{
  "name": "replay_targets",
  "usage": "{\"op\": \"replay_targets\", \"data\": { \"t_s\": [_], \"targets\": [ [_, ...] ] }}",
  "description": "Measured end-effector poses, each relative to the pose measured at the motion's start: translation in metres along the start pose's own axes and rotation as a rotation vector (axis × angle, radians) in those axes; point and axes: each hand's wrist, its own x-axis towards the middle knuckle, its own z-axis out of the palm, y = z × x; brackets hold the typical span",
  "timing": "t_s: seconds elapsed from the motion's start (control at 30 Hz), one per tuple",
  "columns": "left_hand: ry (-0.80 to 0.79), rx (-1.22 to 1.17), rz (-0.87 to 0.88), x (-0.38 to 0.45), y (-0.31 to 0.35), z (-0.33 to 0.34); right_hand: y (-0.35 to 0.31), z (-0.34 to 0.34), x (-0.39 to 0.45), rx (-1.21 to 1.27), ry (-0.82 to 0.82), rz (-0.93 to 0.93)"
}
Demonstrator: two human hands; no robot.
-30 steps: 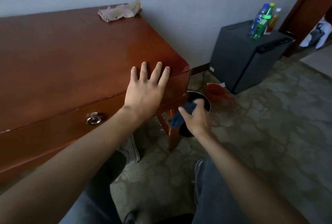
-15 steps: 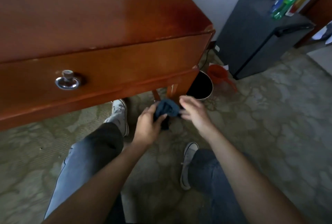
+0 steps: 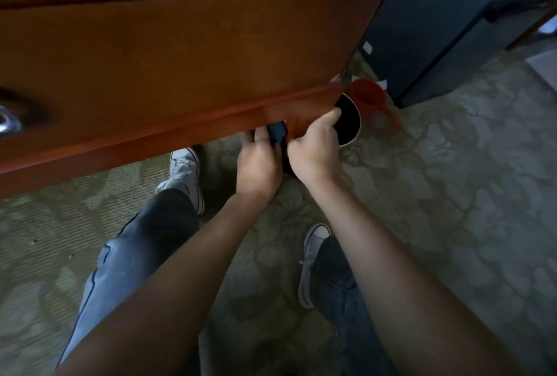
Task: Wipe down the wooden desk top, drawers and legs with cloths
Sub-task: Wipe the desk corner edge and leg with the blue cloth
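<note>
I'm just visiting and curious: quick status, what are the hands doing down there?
Left hand and right hand both grip the dark cloth. Cloth at the desk's lower rail, near its right corner. Black bin just behind.

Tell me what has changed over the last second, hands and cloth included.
The left hand left the desk top, came down and took hold of the dark blue cloth alongside the right hand. Both hands then carried the cloth up to the desk's lower front edge, near its right corner. The view dropped and moved closer. The black bin and orange scoop stayed put.
</note>
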Motion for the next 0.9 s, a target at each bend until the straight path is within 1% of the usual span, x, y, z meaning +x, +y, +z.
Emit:
{"op": "replay_targets", "data": {
  "t_s": [0.13, 0.2, 0.27, 0.3, 0.43, 0.5, 0.57, 0.63, 0.7, 0.73, 0.8, 0.83, 0.9],
  "targets": [
    [-0.184, -0.067, -0.241, 0.006, -0.027, 0.025, 0.003, 0.007, 0.001, -0.050, 0.056, -0.009],
    [-0.237, -0.087, -0.279, 0.011, -0.040, 0.029, 0.004, 0.010, 0.004, -0.071, 0.084, -0.022],
    [-0.244, -0.068, -0.217, 0.004, -0.033, 0.017, 0.003, 0.009, 0.004, -0.081, 0.092, -0.020],
    [-0.225, -0.064, -0.153, -0.003, -0.025, 0.006, 0.001, 0.008, 0.003, -0.079, 0.089, -0.019],
    [-0.048, -0.109, 0.121, -0.026, 0.005, -0.031, -0.004, 0.000, -0.001, -0.006, 0.052, -0.019],
    [-0.006, -0.120, 0.168, -0.028, 0.015, -0.037, -0.003, -0.004, -0.002, 0.014, 0.016, -0.022],
    [0.025, -0.114, 0.142, -0.023, 0.021, -0.034, -0.001, -0.008, 0.000, -0.011, -0.042, -0.034],
    [0.045, -0.044, 0.123, -0.010, 0.020, -0.027, 0.001, -0.011, 0.002, -0.039, -0.078, -0.031],
    [0.019, -0.005, 0.076, 0.012, 0.012, -0.019, 0.001, -0.010, 0.002, -0.053, -0.088, -0.021],
    [0.004, -0.008, 0.037, 0.024, 0.005, -0.014, 0.001, -0.010, 0.001, -0.049, -0.086, -0.016],
    [-0.082, 0.027, -0.064, 0.039, -0.006, 0.001, 0.000, -0.009, 0.000, -0.033, -0.080, -0.012],
    [-0.129, 0.042, -0.118, 0.041, -0.011, 0.008, 0.000, -0.009, 0.000, -0.027, -0.085, -0.015],
    [-0.166, 0.010, -0.181, 0.038, -0.020, 0.020, 0.000, -0.009, 0.000, -0.010, -0.093, -0.024]
  ]
}}
